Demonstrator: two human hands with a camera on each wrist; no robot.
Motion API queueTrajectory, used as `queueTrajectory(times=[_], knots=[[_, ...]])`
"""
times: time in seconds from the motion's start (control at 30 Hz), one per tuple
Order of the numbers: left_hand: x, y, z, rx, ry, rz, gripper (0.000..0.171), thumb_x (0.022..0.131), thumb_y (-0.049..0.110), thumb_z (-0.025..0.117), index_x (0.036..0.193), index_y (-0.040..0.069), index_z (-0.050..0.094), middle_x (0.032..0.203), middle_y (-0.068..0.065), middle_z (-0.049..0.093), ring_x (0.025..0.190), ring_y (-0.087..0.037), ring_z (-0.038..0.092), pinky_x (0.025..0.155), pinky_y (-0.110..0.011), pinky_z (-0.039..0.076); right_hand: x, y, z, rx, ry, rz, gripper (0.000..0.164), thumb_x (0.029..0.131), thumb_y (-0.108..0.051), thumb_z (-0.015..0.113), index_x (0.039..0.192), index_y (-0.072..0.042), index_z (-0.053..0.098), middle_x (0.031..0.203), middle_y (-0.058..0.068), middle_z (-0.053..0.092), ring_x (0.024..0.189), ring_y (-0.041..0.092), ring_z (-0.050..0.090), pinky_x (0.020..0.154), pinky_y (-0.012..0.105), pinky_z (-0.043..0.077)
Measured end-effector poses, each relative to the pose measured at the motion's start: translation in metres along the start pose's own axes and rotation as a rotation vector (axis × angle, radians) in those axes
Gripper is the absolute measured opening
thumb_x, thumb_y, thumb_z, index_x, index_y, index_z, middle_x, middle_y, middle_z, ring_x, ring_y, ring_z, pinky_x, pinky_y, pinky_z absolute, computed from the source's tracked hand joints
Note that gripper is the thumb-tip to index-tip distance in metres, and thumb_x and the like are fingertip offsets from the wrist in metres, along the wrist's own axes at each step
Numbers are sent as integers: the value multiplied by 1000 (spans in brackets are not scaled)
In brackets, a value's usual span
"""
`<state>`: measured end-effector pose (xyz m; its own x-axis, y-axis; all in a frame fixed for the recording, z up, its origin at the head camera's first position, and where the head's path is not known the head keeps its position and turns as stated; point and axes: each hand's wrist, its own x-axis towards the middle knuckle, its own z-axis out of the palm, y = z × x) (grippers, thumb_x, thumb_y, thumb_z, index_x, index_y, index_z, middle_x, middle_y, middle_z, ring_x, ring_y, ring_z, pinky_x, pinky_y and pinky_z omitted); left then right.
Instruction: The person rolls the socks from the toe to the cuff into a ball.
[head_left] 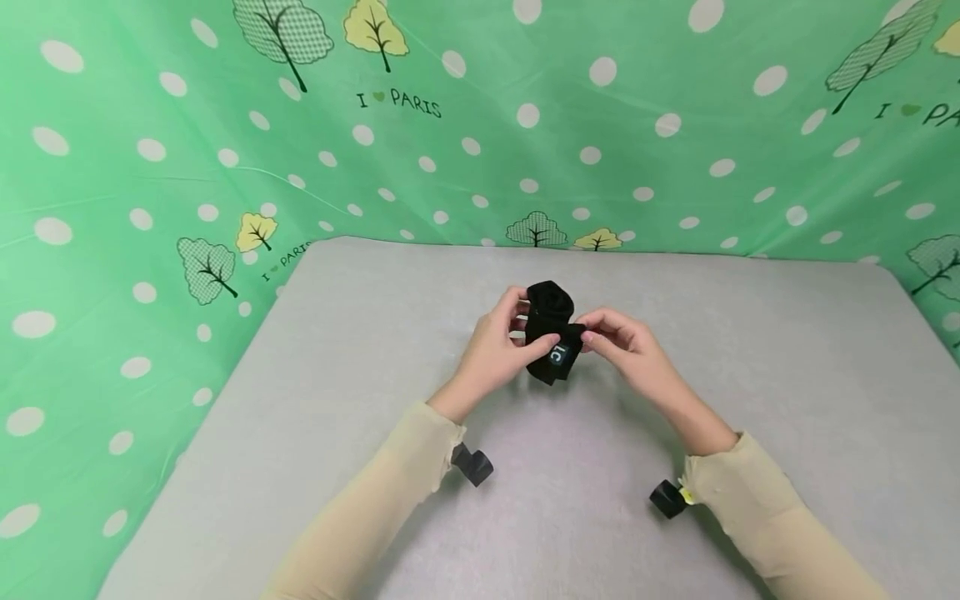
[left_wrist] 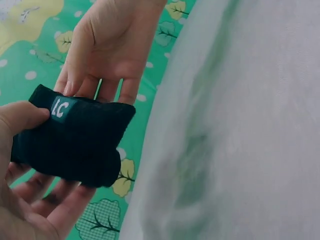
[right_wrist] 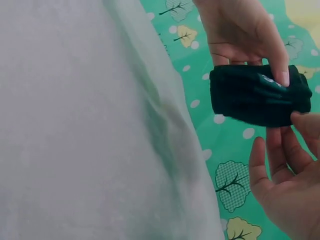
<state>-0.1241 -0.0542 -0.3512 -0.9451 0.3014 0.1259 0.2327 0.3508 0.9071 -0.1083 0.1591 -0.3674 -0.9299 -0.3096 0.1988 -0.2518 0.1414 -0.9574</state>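
Observation:
A rolled-up black cloth bundle (head_left: 548,321), like folded socks, is held between both hands over the far half of the table. White letters LC show on its label (head_left: 558,356). My left hand (head_left: 497,337) grips the bundle from its left side, thumb across the front beside the label and fingers behind. With thumb and fingertips, my right hand (head_left: 628,348) pinches a corner at the right edge. In the left wrist view the cloth (left_wrist: 80,137) hangs over the left fingers; the right wrist view shows its folded layers (right_wrist: 302,92) at one end.
The grey table (head_left: 337,350) lies under both arms. A green curtain (head_left: 480,125) with white dots and printed trees stands behind it and along the left. Small black devices (head_left: 478,468) stick out from the sleeves at both wrists.

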Motion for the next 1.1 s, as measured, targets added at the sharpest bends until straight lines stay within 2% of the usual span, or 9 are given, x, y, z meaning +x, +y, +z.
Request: queueTrajectory(times=[0.13,0.27,0.43,0.5,0.57,0.63,0.77,0.9,1.1], knots=[[1,0,2,49,30,-4,43,88,20,75,122,10,51,115,-13,70,96,-25,68,81,-31,58,-1,0,0,-26,15,2,15,100,-6,57,107,6,61,95,-14,65,87,4,62,80,18,52],[2,2,5,85,57,-13,48,87,14,75,123,9,43,114,-13,72,93,-25,69,79,-29,58,-2,-2,4,-43,57,-40,13,100,-2,55,105,8,61,94,-13,62,86,3,60,79,16,50],[0,10,9,255,79,38,40,88,15,71,108,9,37,108,-14,67,91,-24,67,78,-32,56,0,-7,12,-100,138,-109,9,97,1,58,102,7,63,92,-14,62,86,2,58,78,14,49],[-2,13,10,316,65,61,37,89,17,70,105,10,38,108,-14,64,91,-24,65,78,-33,55,1,-8,14,-131,172,-129,8,96,1,60,101,6,64,90,-14,61,84,2,57,77,15,48],[-4,14,10,304,31,65,37,90,21,69,105,11,37,109,-12,61,88,-24,63,75,-33,53,2,-10,14,-153,201,-143,7,95,1,62,99,5,66,88,-13,61,82,3,56,76,15,47],[-6,15,11,255,3,52,41,91,28,70,106,12,35,105,-12,59,90,-23,63,73,-30,52,2,-11,14,-159,209,-145,7,95,1,62,99,4,67,87,-14,61,80,4,55,73,16,46],[-8,13,11,169,-7,28,51,89,38,75,104,13,34,98,-9,57,95,-24,67,72,-28,53,2,-11,12,-153,174,-139,9,95,1,62,101,4,69,87,-16,63,79,3,57,71,16,47],[-7,10,10,131,-5,17,46,91,31,74,103,12,34,106,-9,57,104,-27,67,77,-29,54,1,-9,11,-106,116,-124,11,97,2,59,103,6,67,88,-15,64,80,2,57,71,16,48],[-7,10,10,99,6,21,37,92,20,67,107,11,33,117,-10,58,101,-26,63,71,-26,54,0,-12,12,-43,64,-88,13,101,0,51,107,9,58,86,-10,58,77,4,52,69,18,44]])
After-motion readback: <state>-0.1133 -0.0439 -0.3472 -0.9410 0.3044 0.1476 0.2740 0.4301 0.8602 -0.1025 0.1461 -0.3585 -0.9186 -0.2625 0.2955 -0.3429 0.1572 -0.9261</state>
